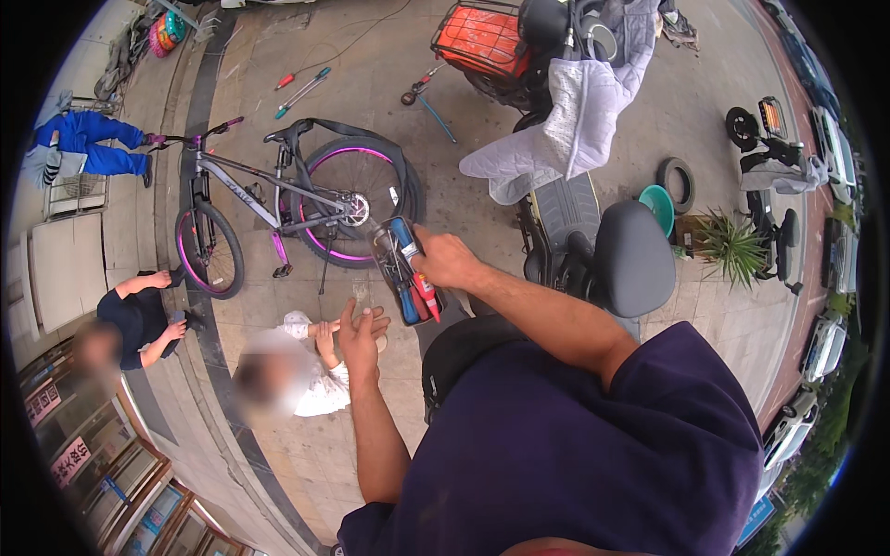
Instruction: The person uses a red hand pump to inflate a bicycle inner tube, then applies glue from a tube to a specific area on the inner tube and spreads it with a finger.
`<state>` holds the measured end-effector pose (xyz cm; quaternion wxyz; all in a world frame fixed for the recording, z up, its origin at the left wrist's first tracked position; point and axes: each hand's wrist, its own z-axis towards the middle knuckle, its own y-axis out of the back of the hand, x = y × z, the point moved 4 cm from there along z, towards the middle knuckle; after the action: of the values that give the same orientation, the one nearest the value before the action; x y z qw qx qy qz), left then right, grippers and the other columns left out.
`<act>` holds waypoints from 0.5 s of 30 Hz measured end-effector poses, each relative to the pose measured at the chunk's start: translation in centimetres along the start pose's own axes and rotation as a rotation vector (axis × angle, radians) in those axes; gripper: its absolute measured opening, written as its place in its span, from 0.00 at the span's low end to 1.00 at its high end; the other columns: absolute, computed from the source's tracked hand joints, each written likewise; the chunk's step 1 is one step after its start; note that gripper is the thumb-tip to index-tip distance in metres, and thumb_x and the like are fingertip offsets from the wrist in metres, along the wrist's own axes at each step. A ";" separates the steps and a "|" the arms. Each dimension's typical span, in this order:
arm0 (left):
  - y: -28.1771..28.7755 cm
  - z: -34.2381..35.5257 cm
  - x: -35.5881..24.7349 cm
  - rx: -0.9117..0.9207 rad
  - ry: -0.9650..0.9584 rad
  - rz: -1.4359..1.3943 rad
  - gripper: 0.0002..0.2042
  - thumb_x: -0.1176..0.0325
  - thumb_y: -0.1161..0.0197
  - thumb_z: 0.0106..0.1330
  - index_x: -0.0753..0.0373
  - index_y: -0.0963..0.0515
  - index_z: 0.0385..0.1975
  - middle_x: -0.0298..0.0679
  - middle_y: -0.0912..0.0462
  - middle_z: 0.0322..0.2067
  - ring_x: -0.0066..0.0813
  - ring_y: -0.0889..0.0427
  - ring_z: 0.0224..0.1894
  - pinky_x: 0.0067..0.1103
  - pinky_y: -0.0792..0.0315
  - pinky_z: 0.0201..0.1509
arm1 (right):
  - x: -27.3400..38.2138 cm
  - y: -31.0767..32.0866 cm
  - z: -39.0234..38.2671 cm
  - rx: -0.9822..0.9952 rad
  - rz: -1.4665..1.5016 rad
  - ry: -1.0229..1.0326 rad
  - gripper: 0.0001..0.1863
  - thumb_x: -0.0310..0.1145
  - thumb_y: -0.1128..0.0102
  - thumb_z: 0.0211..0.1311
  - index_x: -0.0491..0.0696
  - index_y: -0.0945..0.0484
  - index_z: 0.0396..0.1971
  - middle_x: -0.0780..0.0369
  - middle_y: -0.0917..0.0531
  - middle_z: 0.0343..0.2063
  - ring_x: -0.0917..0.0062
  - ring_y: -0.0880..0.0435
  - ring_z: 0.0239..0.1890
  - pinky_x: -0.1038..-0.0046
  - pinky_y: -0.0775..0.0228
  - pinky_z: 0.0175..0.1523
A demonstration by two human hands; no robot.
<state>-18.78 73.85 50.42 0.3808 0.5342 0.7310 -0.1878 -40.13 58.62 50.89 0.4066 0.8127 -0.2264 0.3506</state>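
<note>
My right hand (449,261) is closed at the right edge of a small open tool box (378,243). Its fingertips are partly hidden, so whether it grips the box wall or a tool inside cannot be made out. Blue-handled tools (402,232) and a red tube-like item (425,289) lie in the box among metal pieces. Left of the box's lower end, my left hand (360,335) is raised with its fingers spread, holding nothing. Beyond the box stands a grey bicycle (246,196) with pink rims, a loose black tyre (403,171) hanging about its rear wheel.
A person in white (320,389) is close by my left hand; others are at left, in black (139,315) and blue (93,139). A scooter (565,213) with a quilted cover stands right. A pump (303,93), tyre (677,183), green basin (656,208) and plant (732,246) are around.
</note>
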 end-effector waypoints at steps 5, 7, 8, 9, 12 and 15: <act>-3.1 8.9 -13.4 0.110 -0.185 0.327 0.36 0.66 0.40 0.75 0.72 0.50 0.76 0.43 0.13 0.27 0.27 0.17 0.22 0.24 0.24 0.31 | -0.9 4.1 11.8 -0.132 -0.118 -0.153 0.24 0.38 0.39 0.58 0.38 0.26 0.51 0.38 0.15 0.40 0.41 0.16 0.46 0.47 0.25 0.56; -4.1 12.9 -18.8 0.111 -0.221 0.413 0.39 0.63 0.38 0.72 0.75 0.51 0.75 0.43 0.12 0.25 0.29 0.16 0.21 0.25 0.24 0.29 | -1.2 6.2 16.0 -0.245 -0.169 -0.142 0.22 0.39 0.40 0.59 0.39 0.25 0.48 0.41 0.14 0.39 0.43 0.15 0.47 0.49 0.26 0.57; -4.4 15.2 -21.3 0.094 -0.246 0.441 0.40 0.62 0.38 0.72 0.76 0.51 0.75 0.44 0.12 0.26 0.31 0.16 0.22 0.26 0.23 0.30 | -1.6 7.4 18.2 -0.174 -0.070 -0.219 0.22 0.40 0.40 0.61 0.39 0.25 0.49 0.41 0.14 0.37 0.44 0.15 0.47 0.50 0.26 0.58; -4.3 16.9 -23.3 0.073 -0.262 0.472 0.41 0.61 0.38 0.71 0.76 0.52 0.75 0.45 0.12 0.27 0.33 0.15 0.22 0.27 0.23 0.30 | -0.8 8.6 19.8 -0.135 -0.042 -0.263 0.22 0.40 0.41 0.61 0.39 0.25 0.49 0.43 0.13 0.36 0.48 0.11 0.40 0.53 0.23 0.55; -4.8 21.8 -28.6 0.045 -0.192 0.482 0.41 0.60 0.39 0.71 0.77 0.51 0.75 0.45 0.11 0.27 0.37 0.12 0.27 0.27 0.20 0.36 | 1.0 11.9 25.1 -0.104 0.028 -0.330 0.26 0.38 0.43 0.62 0.38 0.26 0.57 0.46 0.12 0.33 0.59 0.09 0.29 0.61 0.18 0.47; -3.9 30.9 -28.8 -0.005 -0.176 0.509 0.41 0.58 0.39 0.71 0.77 0.50 0.75 0.46 0.10 0.29 0.38 0.11 0.29 0.27 0.20 0.40 | 1.4 13.5 33.3 -0.093 0.071 -0.335 0.30 0.37 0.44 0.62 0.39 0.28 0.63 0.48 0.11 0.33 0.64 0.09 0.27 0.64 0.17 0.43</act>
<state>-7.34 33.06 51.95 0.4791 0.6814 0.5379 -0.1299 -35.14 23.55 44.60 0.3875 0.8316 -0.3356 0.2137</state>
